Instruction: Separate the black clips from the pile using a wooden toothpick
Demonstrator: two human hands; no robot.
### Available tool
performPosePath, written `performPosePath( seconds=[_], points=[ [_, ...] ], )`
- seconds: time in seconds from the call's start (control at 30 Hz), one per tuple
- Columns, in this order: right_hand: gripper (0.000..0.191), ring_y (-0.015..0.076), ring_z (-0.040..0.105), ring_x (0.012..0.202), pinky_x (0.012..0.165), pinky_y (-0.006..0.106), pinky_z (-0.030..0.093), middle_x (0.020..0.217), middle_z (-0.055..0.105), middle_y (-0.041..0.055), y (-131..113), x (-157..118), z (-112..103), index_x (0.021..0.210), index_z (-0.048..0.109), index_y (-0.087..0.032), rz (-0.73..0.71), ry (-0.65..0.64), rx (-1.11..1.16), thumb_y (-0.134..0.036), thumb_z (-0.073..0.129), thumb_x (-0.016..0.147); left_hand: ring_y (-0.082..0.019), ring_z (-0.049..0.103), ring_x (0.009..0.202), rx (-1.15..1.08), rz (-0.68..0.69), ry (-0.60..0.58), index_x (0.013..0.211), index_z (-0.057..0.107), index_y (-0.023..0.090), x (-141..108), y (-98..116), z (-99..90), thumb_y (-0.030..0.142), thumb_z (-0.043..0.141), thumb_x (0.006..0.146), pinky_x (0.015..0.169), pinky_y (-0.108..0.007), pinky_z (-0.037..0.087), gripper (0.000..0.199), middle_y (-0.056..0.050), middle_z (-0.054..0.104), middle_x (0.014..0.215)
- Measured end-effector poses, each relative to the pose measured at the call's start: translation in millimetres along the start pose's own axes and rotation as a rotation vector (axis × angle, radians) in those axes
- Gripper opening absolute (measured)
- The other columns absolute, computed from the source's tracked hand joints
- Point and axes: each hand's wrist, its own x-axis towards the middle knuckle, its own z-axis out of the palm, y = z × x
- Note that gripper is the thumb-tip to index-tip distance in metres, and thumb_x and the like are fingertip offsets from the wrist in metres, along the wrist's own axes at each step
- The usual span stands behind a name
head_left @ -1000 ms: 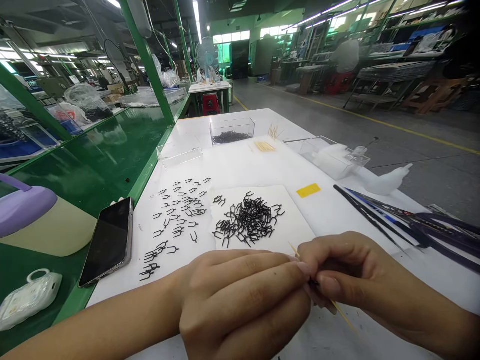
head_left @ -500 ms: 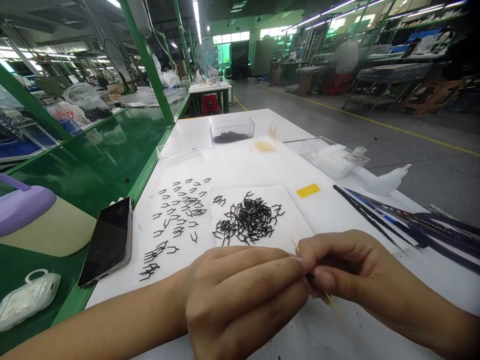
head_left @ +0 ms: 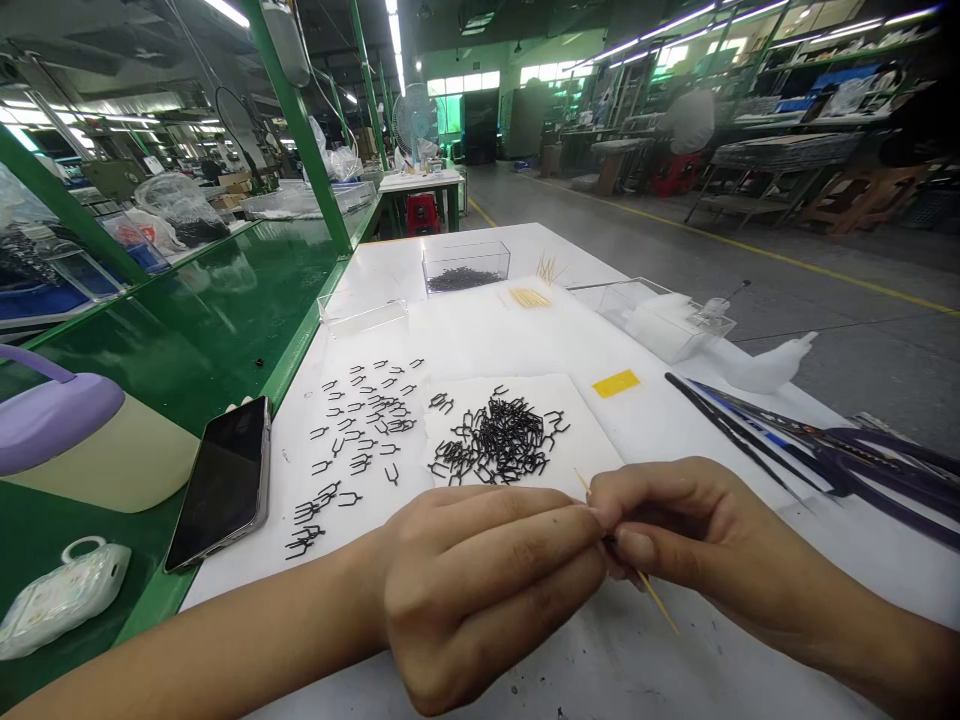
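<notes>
From the head camera, both hands meet low in the frame, at about 6 o'clock, over the white counter (head_left: 675,420). The left hand (head_left: 480,590) is curled, its fingertips pinched together against those of the right hand (head_left: 675,530). The right hand is closed on a thin wooden stick (head_left: 656,600), which runs through its fingers: one end pokes out above at 11 o'clock, the other slants down toward 5 o'clock. A tiny dark piece sits where the fingertips meet; what it is cannot be told.

Just beyond the hands, at 12 o'clock, a heap of small black clips (head_left: 499,440) lies on a white sheet (head_left: 585,440). At 10 o'clock from the hands more loose clips (head_left: 360,430) are spread singly on the counter. A phone (head_left: 223,482) lies screen up at 9 o'clock, on the counter's edge. At 3 o'clock dark tweezers (head_left: 750,440) lie on the counter, and a yellow tag (head_left: 616,382) sits at 1 o'clock.
</notes>
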Motion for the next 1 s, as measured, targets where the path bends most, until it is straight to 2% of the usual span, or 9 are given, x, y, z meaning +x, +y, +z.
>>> performPosePath(
  seconds=[0.13, 0.27, 0.43, 0.63, 0.8, 1.0],
  points=[
    [0.009, 0.0099, 0.059, 0.057, 0.059, 0.020, 0.054, 0.060, 0.066, -0.0004, -1.1, 1.6, 2.0, 0.077, 0.083, -0.025, -0.033, -0.017, -0.006, -0.033, 0.084, 0.081, -0.018, 0.071, 0.113, 0.013, 0.010, 0.011, 0.106, 0.072, 0.003, -1.1, -3.1, 0.4, 0.008, 0.043, 0.102, 0.105, -0.021, 0.054, 0.029, -0.013, 0.078, 0.109],
    [0.007, 0.0103, 0.059, 0.057, 0.057, 0.021, 0.053, 0.061, 0.067, -0.0002, -0.8, 1.3, 2.1, 0.081, 0.084, -0.025, -0.043, -0.017, 0.011, -0.033, 0.084, 0.081, -0.016, 0.072, 0.111, 0.027, 0.005, -0.012, 0.107, 0.072, 0.006, 1.5, -3.1, -2.7, 0.011, 0.046, 0.103, 0.103, -0.018, 0.054, 0.027, -0.010, 0.078, 0.108],
    [0.006, 0.0092, 0.059, 0.058, 0.057, 0.018, 0.051, 0.062, 0.068, -0.0005, -0.5, -1.1, 1.1, 0.083, 0.084, -0.027, -0.030, -0.038, 0.024, -0.033, 0.083, 0.083, -0.015, 0.070, 0.114, -0.020, -0.068, -0.058, 0.111, 0.070, 0.007, 3.6, 0.9, -6.9, 0.012, 0.041, 0.105, 0.105, -0.017, 0.053, 0.030, -0.009, 0.078, 0.112],
    [0.005, 0.0064, 0.059, 0.059, 0.060, 0.013, 0.051, 0.063, 0.068, -0.0024, 1.4, -2.6, -1.3, 0.086, 0.084, -0.030, -0.038, -0.068, 0.015, -0.034, 0.082, 0.084, -0.016, 0.072, 0.109, 0.013, -0.009, 0.002, 0.105, 0.073, 0.005, 5.5, 1.0, -4.6, 0.012, 0.045, 0.103, 0.104, -0.016, 0.053, 0.029, -0.009, 0.079, 0.108],
    [0.005, 0.0067, 0.059, 0.060, 0.062, 0.013, 0.051, 0.064, 0.069, -0.0024, -0.1, -4.3, -0.9, 0.085, 0.084, -0.031, -0.021, -0.056, 0.003, -0.034, 0.080, 0.086, -0.013, 0.071, 0.111, 0.066, -0.039, -0.012, 0.103, 0.074, 0.011, 7.2, 1.9, -5.6, 0.013, 0.041, 0.106, 0.105, -0.013, 0.050, 0.033, -0.004, 0.079, 0.111],
    [0.005, 0.0063, 0.058, 0.060, 0.061, 0.012, 0.050, 0.064, 0.068, -0.0030, 0.3, -2.9, -0.6, 0.086, 0.084, -0.032, -0.027, -0.065, -0.003, -0.036, 0.080, 0.086, -0.013, 0.072, 0.108, 0.037, -0.045, 0.043, 0.100, 0.074, 0.008, 7.7, 3.7, -2.6, 0.014, 0.044, 0.105, 0.105, -0.014, 0.051, 0.031, -0.006, 0.079, 0.107]
  ],
)
